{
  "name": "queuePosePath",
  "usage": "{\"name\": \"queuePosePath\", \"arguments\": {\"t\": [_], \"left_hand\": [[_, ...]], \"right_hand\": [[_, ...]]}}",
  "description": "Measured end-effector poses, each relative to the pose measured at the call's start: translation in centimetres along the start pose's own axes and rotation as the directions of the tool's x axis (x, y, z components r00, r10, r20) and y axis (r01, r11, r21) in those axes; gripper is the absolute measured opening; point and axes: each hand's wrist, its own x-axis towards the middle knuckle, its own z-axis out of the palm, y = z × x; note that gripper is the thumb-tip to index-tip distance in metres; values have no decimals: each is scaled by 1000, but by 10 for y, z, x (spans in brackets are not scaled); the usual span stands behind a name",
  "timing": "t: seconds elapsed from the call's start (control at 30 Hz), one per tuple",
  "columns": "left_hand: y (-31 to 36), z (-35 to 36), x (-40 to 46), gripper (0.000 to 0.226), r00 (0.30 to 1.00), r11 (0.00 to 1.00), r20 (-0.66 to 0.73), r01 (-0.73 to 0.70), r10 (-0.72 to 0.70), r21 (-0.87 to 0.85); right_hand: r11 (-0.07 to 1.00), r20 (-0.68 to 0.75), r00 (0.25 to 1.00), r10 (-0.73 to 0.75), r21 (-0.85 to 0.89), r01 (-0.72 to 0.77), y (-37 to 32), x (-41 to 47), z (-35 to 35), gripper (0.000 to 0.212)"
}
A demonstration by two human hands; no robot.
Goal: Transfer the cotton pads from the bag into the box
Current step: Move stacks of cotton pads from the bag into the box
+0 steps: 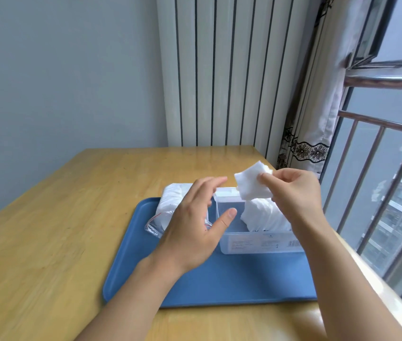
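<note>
A clear plastic bag of white cotton pads lies on the far left part of a blue tray. To its right stands a clear plastic box, with a pile of white pads in its right half. My right hand pinches one white cotton pad in the air above the box. My left hand hovers over the bag and the box's left edge, fingers spread, holding nothing. It hides part of the bag.
The tray rests on a wooden table. A white radiator stands behind the table, with a patterned curtain and a barred window along the right side.
</note>
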Motion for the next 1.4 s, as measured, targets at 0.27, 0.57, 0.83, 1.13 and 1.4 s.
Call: {"name": "queuePosePath", "arguments": {"t": [0.27,0.57,0.83,1.13,1.4], "left_hand": [[-13,-1,0,21,982,954,169,-129,85,269],[-12,-1,-2,24,964,966,259,-122,60,227],[-6,-6,-2,25,974,974,213,-125,84,189],[-37,-84,9,59,990,967,-62,136,-125,214],[-66,-89,3,38,903,872,130,346,-410,345]], "right_hand": [[837,234,948,-217,-456,304,11,-14,23,42],[727,70,990,-120,-673,136,19,-9,25,19],[807,32,977,-209,-559,191,6,-16,13,36],[898,545,743,-390,45,438,-15,-53,27,19],[562,565,651,-507,-356,747,6,-75,61,22]]}}
